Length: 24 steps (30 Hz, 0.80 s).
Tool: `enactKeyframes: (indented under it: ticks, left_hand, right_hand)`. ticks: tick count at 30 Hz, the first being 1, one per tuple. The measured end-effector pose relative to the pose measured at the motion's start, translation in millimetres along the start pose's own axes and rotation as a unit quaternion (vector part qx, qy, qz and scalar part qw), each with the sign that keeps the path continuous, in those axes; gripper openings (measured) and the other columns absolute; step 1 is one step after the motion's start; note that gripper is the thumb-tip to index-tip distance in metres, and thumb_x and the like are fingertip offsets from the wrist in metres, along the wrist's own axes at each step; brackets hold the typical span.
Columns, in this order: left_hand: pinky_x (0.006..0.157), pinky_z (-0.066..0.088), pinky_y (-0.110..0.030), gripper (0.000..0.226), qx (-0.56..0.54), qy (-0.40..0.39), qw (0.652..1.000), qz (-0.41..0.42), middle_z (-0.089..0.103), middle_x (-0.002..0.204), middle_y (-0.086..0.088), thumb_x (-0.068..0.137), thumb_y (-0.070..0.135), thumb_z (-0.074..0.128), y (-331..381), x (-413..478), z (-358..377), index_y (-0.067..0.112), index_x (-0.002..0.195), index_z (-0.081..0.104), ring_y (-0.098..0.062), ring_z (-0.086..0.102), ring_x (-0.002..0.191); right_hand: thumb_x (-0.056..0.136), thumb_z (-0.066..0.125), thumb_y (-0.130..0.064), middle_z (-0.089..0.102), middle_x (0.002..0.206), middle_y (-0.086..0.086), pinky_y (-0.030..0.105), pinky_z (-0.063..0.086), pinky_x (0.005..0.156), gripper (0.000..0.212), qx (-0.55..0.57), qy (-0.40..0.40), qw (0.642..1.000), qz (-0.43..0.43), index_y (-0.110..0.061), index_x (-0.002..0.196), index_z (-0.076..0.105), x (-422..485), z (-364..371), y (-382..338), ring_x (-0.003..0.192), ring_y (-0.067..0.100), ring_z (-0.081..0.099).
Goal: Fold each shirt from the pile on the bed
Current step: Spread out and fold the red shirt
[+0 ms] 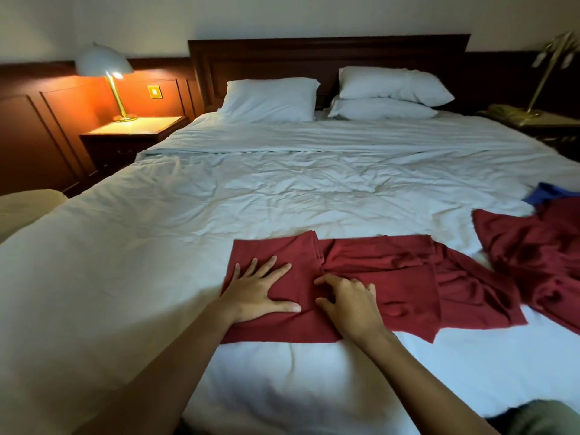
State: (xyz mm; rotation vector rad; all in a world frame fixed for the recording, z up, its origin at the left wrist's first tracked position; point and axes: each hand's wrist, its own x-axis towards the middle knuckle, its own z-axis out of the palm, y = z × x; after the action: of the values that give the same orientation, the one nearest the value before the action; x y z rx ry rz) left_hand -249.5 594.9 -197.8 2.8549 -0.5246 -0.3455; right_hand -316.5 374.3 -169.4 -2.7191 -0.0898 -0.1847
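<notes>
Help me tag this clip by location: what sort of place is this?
Most likely a hotel bedroom, though it could be a private one: a double bed with white pillows against a wooden headboard with matching wall panelling, and a lit brass lamp on the nightstand beside it.

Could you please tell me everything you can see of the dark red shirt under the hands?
The dark red shirt looks like soft, thin knit. It lies flat and partly folded across the near part of the white bed, with its left end layered and smooth, its right end rumpled. The left hand presses flat on the left end; the right hand rests at a central fold with bent fingers, a pinch unclear.
</notes>
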Motion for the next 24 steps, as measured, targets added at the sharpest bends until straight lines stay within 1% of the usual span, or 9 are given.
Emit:
enactKeyframes:
  ticks: [3,6,9,13,15,17,19,22,24]
  left_hand:
    - [0.123,-0.011,-0.05,0.109,-0.021,0.012,1.0,0.004,-0.006,0.165,0.02,0.052,0.104,0.03,-1,-2,-2,0.062,0.149,0.005,-0.02,-0.009,0.154]
    - [0.123,-0.011,-0.046,0.097,-0.032,0.028,0.999,-0.004,-0.002,0.165,0.022,0.062,0.099,0.028,0,-4,0,0.063,0.149,0.01,-0.015,-0.007,0.154]
    - [0.123,-0.009,-0.046,0.089,-0.037,0.05,0.998,-0.027,0.002,0.166,0.019,0.068,0.096,0.015,-1,1,4,0.062,0.15,0.013,-0.016,-0.004,0.155]
    - [0.124,-0.005,-0.047,0.096,-0.03,0.055,0.996,-0.066,0.003,0.167,0.017,0.062,0.099,0.001,3,10,6,0.061,0.149,0.012,-0.022,-0.001,0.155]
    - [0.124,-0.005,-0.048,0.086,-0.026,0.049,0.995,-0.085,0.002,0.167,0.016,0.071,0.093,0.008,9,13,4,0.06,0.15,0.013,-0.024,0.0,0.155]
    - [0.123,-0.004,-0.049,0.074,-0.022,0.049,0.994,-0.096,0.002,0.167,0.015,0.081,0.086,0.016,13,16,3,0.06,0.15,0.013,-0.025,0.0,0.155]
    - [0.123,-0.004,-0.05,0.069,-0.02,0.049,0.993,-0.103,0.001,0.167,0.015,0.086,0.084,0.019,14,18,3,0.06,0.15,0.013,-0.026,0.0,0.155]
    - [0.123,-0.004,-0.051,0.068,-0.019,0.052,0.993,-0.109,0.002,0.167,0.015,0.087,0.083,0.02,14,19,4,0.06,0.15,0.013,-0.027,-0.001,0.155]
    - [0.123,-0.003,-0.051,0.068,-0.019,0.059,0.992,-0.11,0.002,0.167,0.015,0.086,0.083,0.019,14,19,5,0.06,0.15,0.014,-0.026,0.0,0.155]
  right_hand:
    - [0.095,0.057,-0.036,0.066,0.121,-0.017,0.037,0.025,0.099,0.029,-0.017,-0.012,1.0,-0.018,-0.043,0.123,0.062,-2,-5,3,0.117,0.015,0.053]
    - [0.095,0.054,-0.037,0.06,0.122,-0.012,0.038,0.027,0.097,0.026,-0.078,-0.028,0.996,-0.042,-0.043,0.116,0.068,-2,-18,8,0.119,0.018,0.049]
    - [0.089,0.058,-0.05,0.053,0.115,-0.005,0.039,0.033,0.096,0.024,-0.056,0.026,0.998,-0.017,-0.039,0.104,0.073,5,-47,30,0.116,0.021,0.048]
    - [0.089,0.055,-0.058,0.048,0.138,0.015,0.048,0.035,0.106,0.053,-0.055,0.091,0.982,0.155,-0.033,0.136,0.056,30,-92,104,0.126,0.04,0.044]
    - [0.089,0.048,-0.067,0.037,0.149,0.023,0.052,0.025,0.112,0.071,-0.051,0.059,0.96,0.268,-0.029,0.149,0.038,41,-108,145,0.135,0.045,0.035]
    - [0.084,0.04,-0.08,0.031,0.153,0.026,0.054,0.02,0.114,0.089,-0.024,0.004,0.941,0.336,-0.027,0.154,0.027,49,-113,171,0.14,0.046,0.03]
    - [0.075,0.037,-0.089,0.036,0.153,0.023,0.05,0.021,0.117,0.104,0.015,-0.042,0.938,0.343,-0.022,0.153,0.028,57,-106,184,0.141,0.043,0.033]
    - [0.063,0.037,-0.1,0.055,0.141,0.012,0.047,0.033,0.113,0.112,0.094,-0.057,0.944,0.311,-0.022,0.143,0.048,70,-89,186,0.13,0.034,0.049]
    - [0.065,0.049,-0.093,0.054,0.142,0.006,0.043,0.035,0.112,0.107,0.146,-0.045,0.946,0.286,-0.019,0.142,0.049,72,-84,171,0.131,0.031,0.049]
